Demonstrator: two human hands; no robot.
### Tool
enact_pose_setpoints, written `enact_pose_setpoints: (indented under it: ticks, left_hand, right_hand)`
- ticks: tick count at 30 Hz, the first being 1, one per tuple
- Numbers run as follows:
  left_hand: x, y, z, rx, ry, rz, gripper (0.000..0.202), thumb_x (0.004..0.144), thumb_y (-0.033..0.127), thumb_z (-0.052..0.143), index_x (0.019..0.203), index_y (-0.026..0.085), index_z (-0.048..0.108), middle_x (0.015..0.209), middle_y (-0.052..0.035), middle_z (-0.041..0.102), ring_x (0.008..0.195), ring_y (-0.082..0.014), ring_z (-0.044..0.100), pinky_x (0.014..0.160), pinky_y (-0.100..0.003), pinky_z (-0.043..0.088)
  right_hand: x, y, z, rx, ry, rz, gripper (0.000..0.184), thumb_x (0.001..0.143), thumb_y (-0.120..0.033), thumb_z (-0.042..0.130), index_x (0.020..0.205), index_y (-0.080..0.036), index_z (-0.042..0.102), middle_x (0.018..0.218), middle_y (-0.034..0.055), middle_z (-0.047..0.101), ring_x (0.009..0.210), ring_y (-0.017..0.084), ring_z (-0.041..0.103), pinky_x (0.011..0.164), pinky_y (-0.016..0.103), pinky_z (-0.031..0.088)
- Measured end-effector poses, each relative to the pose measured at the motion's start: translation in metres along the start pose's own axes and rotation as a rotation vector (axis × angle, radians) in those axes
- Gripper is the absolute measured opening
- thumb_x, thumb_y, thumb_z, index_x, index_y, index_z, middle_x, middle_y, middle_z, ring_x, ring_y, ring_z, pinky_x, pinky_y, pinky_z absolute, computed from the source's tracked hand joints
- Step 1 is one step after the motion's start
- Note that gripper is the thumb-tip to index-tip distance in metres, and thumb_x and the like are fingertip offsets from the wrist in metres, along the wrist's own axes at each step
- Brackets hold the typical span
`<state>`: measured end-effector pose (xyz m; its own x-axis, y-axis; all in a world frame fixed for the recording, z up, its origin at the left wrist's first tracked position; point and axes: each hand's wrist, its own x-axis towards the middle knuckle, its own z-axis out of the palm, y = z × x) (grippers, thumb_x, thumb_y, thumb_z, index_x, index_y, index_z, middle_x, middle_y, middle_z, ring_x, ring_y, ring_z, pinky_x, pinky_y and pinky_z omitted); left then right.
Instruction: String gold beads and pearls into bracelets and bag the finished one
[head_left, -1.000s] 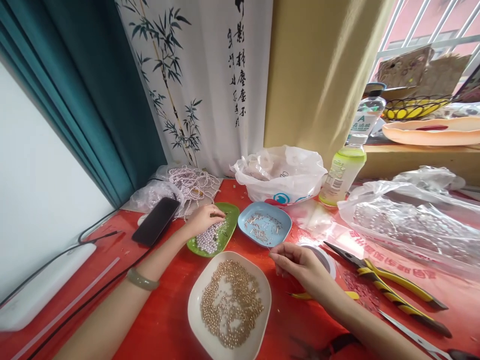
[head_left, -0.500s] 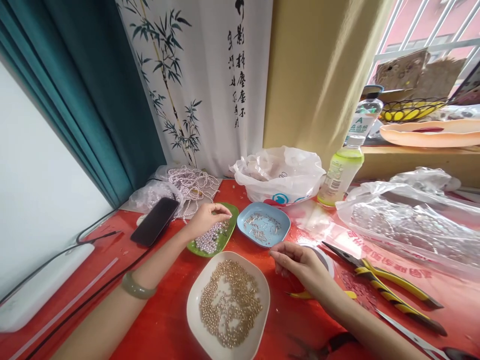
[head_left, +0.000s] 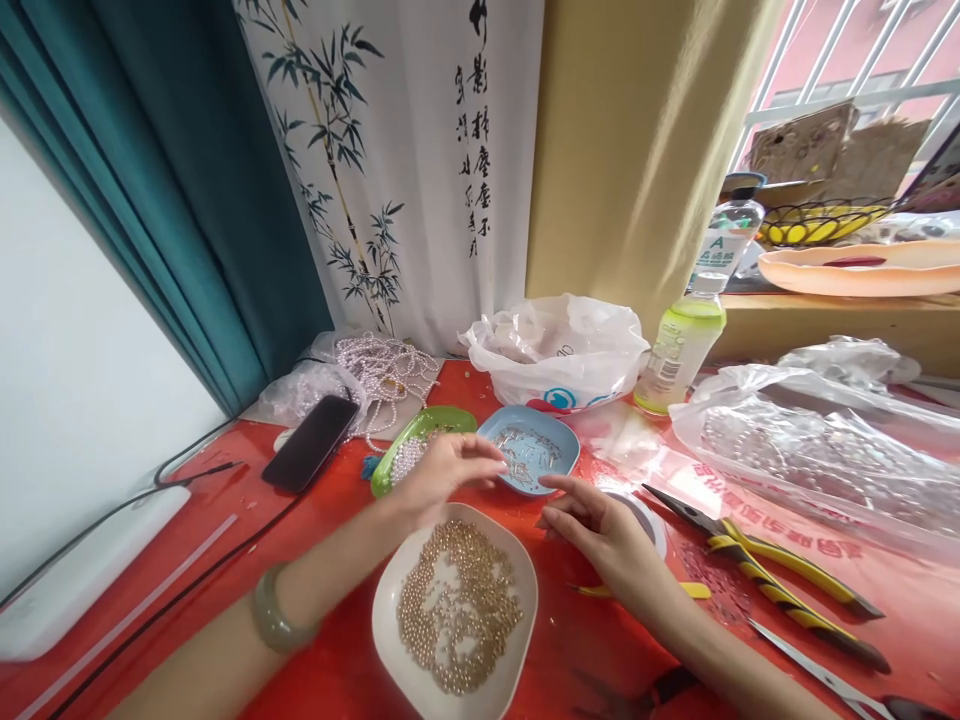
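My left hand (head_left: 446,475) hovers between the green dish (head_left: 382,478) of pale lilac beads (head_left: 409,458) and the blue dish (head_left: 571,462) of small metal pieces (head_left: 521,470). Its thumb and fingers are brought together at the tips; anything between them is too small to make out. Just right of the blue dish's front edge is my right hand (head_left: 596,525), thumb and fingers curled in a pinch, and what it holds cannot be made out. Below both hands sits a cream dish (head_left: 386,625) with many gold beads (head_left: 461,610).
On the right lie yellow-and-black pliers (head_left: 795,590), scissors (head_left: 817,670) and bagged beads (head_left: 810,450). A white plastic bag (head_left: 559,350) and a bottle (head_left: 679,350) stand at the back. Left are a phone (head_left: 311,445), bead strands (head_left: 382,370) and a cable (head_left: 217,560).
My left hand has moved from above the green dish rightward and nearer, towards my right hand. The green dish has shifted slightly. My right hand stays nearly in place, its index finger lifted a little.
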<state>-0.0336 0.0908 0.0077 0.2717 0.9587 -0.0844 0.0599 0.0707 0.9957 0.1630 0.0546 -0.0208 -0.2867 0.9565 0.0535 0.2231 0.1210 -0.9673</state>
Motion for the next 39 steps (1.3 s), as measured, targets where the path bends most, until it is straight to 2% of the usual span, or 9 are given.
enact_pose_setpoints:
  ticks: [3, 5, 8, 15, 25, 39]
  left_hand:
    - [-0.013, -0.008, 0.027, -0.104, -0.074, -0.090, 0.016, 0.061, 0.024, 0.069, 0.073, 0.014, 0.065, 0.072, -0.0036, 0.063, 0.068, -0.0112, 0.057, 0.066, -0.024, 0.044]
    - [-0.018, -0.013, 0.035, -0.131, -0.073, -0.121, 0.017, 0.062, 0.025, 0.068, 0.074, 0.014, 0.065, 0.074, -0.0046, 0.064, 0.070, -0.0114, 0.057, 0.066, -0.024, 0.043]
    - [-0.017, -0.016, 0.033, -0.183, -0.033, -0.131, 0.017, 0.062, 0.023, 0.069, 0.075, 0.013, 0.066, 0.075, -0.0048, 0.064, 0.072, -0.0116, 0.057, 0.067, -0.023, 0.043]
    - [-0.014, -0.016, 0.029, -0.217, -0.019, -0.146, 0.016, 0.062, 0.022, 0.070, 0.075, 0.014, 0.067, 0.075, -0.0035, 0.064, 0.067, -0.0099, 0.057, 0.065, -0.021, 0.041]
    - [-0.014, -0.017, 0.031, -0.231, -0.009, -0.154, 0.019, 0.060, 0.023, 0.072, 0.076, 0.014, 0.067, 0.074, -0.0043, 0.065, 0.065, -0.0103, 0.057, 0.061, -0.021, 0.042]
    - [-0.015, -0.015, 0.031, -0.190, -0.002, -0.183, 0.017, 0.057, 0.023, 0.073, 0.071, 0.015, 0.067, 0.071, -0.0029, 0.063, 0.061, -0.0088, 0.054, 0.058, -0.020, 0.041]
  right_hand:
    - [-0.001, 0.000, 0.001, 0.083, 0.030, 0.012, 0.021, 0.075, -0.036, 0.054, 0.086, -0.018, 0.053, 0.069, 0.0017, 0.063, 0.066, 0.015, 0.057, 0.064, 0.027, 0.044]
    - [-0.002, 0.000, 0.001, 0.109, 0.065, 0.013, 0.020, 0.075, -0.038, 0.054, 0.077, -0.018, 0.055, 0.068, 0.0013, 0.061, 0.064, 0.014, 0.056, 0.062, 0.026, 0.044]
    - [-0.003, -0.002, 0.003, 0.042, 0.096, 0.000, 0.021, 0.076, -0.037, 0.053, 0.069, -0.017, 0.058, 0.060, -0.0010, 0.056, 0.058, 0.012, 0.051, 0.057, 0.023, 0.040]
    - [-0.011, -0.010, 0.008, -0.005, 0.046, -0.004, 0.020, 0.076, -0.030, 0.049, 0.063, -0.016, 0.055, 0.051, -0.0049, 0.040, 0.046, 0.008, 0.034, 0.042, 0.020, 0.027]
    - [-0.010, -0.013, 0.010, -0.045, 0.080, -0.035, 0.018, 0.074, -0.027, 0.048, 0.059, -0.017, 0.052, 0.050, -0.0049, 0.039, 0.048, 0.009, 0.034, 0.044, 0.020, 0.028]
    - [-0.011, -0.012, 0.009, 0.016, 0.052, 0.029, 0.019, 0.073, -0.028, 0.047, 0.057, -0.018, 0.047, 0.049, -0.0053, 0.037, 0.044, 0.008, 0.034, 0.038, 0.018, 0.031]
